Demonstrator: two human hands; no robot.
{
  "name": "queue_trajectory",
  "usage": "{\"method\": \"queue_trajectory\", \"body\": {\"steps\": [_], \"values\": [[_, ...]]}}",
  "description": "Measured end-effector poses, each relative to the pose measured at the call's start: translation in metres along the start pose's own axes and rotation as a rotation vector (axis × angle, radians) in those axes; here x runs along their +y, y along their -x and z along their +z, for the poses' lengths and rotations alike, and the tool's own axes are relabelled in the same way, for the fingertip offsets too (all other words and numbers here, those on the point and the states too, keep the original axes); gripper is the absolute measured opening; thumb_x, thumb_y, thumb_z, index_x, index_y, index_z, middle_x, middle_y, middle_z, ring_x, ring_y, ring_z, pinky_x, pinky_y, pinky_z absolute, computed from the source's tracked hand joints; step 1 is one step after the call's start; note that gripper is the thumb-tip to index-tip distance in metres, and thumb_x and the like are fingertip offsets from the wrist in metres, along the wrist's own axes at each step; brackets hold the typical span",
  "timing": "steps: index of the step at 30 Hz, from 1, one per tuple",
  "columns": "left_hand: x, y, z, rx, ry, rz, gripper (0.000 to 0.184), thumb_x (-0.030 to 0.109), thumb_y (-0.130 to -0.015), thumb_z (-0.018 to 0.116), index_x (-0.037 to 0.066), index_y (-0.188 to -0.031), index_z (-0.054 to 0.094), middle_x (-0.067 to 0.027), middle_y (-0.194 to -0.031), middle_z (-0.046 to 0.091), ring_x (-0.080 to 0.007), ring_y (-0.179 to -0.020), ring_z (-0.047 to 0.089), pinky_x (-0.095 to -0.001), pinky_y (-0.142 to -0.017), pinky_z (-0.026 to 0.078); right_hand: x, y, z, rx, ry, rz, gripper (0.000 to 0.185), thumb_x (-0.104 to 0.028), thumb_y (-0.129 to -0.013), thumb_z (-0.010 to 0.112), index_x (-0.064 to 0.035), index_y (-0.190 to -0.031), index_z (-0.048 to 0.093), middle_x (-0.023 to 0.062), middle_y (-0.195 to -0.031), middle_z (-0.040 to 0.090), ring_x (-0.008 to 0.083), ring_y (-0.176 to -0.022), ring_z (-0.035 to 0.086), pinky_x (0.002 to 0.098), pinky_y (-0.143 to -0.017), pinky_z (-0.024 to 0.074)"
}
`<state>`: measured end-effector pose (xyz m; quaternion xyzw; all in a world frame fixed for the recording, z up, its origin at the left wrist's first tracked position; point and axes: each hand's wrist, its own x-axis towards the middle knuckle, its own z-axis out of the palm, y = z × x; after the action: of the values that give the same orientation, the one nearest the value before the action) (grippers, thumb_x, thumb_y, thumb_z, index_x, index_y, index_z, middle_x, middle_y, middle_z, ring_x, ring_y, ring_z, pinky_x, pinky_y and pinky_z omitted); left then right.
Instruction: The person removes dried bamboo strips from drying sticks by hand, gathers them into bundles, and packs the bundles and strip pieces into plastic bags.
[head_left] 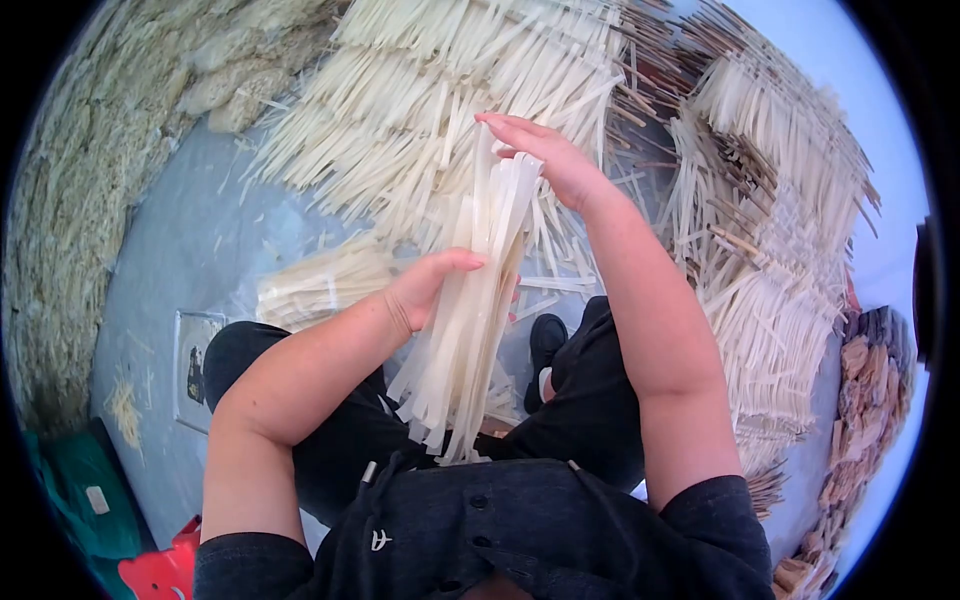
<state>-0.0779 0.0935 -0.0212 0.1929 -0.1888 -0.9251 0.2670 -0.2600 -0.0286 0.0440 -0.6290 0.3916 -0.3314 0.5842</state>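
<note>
A thick bundle of long, flat, pale translucent strips (478, 290) stands nearly upright above my lap, its lower ends fanned out. My left hand (440, 282) is wrapped round the middle of the bundle, with the thumb across its front. At the top end is my right hand (545, 160), fingers stretched out over and beside the strip tips. Its palm faces the bundle, and part of it is hidden behind the strips. Beyond the hands lies a large heap of similar strips (400, 110) on the floor.
A gathered bundle of strips (330, 280) lies left of my left hand. More strips, with brown sticks among them, are stacked in a tall pile (770, 200) at right. A rough pale mass (80, 180) lines the left. Near my left knee is a metal-framed tray (190, 365).
</note>
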Motion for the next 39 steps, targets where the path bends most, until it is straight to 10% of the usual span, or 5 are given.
{"method": "queue_trajectory", "body": {"steps": [7,14,16,29,39], "values": [[-0.007,0.0,-0.003,0.017,-0.018,0.035,0.061,0.032,-0.075,0.066,-0.002,-0.124,0.051,-0.0161,-0.106,0.061,-0.0297,-0.097,0.061,-0.0533,-0.103,0.041,-0.001,-0.002,0.007,-0.096,0.232,0.294,0.055,-0.053,-0.089,0.058,-0.0046,-0.113,0.068,0.0077,-0.098,0.067,0.0167,-0.086,0.062,0.0308,-0.079,0.0496],[-0.009,0.005,-0.002,0.013,0.001,0.052,0.061,0.034,-0.076,0.068,-0.001,-0.123,0.051,-0.0165,-0.107,0.061,-0.0303,-0.097,0.061,-0.0528,-0.101,0.042,0.02,-0.012,0.007,0.249,0.043,0.072,0.053,-0.051,-0.09,0.058,-0.0034,-0.111,0.068,0.0108,-0.104,0.068,0.0163,-0.095,0.063,0.0311,-0.086,0.05],[-0.011,0.006,-0.007,0.069,-0.004,0.069,0.063,0.036,-0.076,0.068,-0.001,-0.125,0.051,-0.0177,-0.108,0.062,-0.0323,-0.098,0.062,-0.0511,-0.097,0.046,0.022,-0.01,0.001,-0.145,-0.078,0.414,0.055,-0.05,-0.09,0.058,-0.0024,-0.119,0.063,0.0126,-0.11,0.066,0.0156,-0.098,0.063,0.0308,-0.086,0.051],[-0.024,0.008,-0.024,0.144,0.097,0.025,0.062,0.035,-0.08,0.065,0.0,-0.129,0.05,-0.0205,-0.116,0.062,-0.0342,-0.101,0.063,-0.0497,-0.092,0.05,0.057,-0.006,0.019,-0.186,-0.157,0.39,0.035,-0.03,-0.084,0.072,-0.0014,-0.103,0.069,0.0074,-0.101,0.067,0.012,-0.083,0.063,0.0274,-0.072,0.0516],[-0.033,0.012,-0.033,0.257,0.109,0.017,0.056,0.033,-0.083,0.062,0.0,-0.127,0.052,-0.019,-0.112,0.063,-0.0326,-0.098,0.064,-0.0472,-0.093,0.05,0.079,0.015,-0.008,0.099,-0.63,0.481,0.063,-0.054,-0.092,0.051,-0.0041,-0.131,0.052,0.0168,-0.126,0.056,0.0255,-0.112,0.057,0.0412,-0.09,0.0468]]}}
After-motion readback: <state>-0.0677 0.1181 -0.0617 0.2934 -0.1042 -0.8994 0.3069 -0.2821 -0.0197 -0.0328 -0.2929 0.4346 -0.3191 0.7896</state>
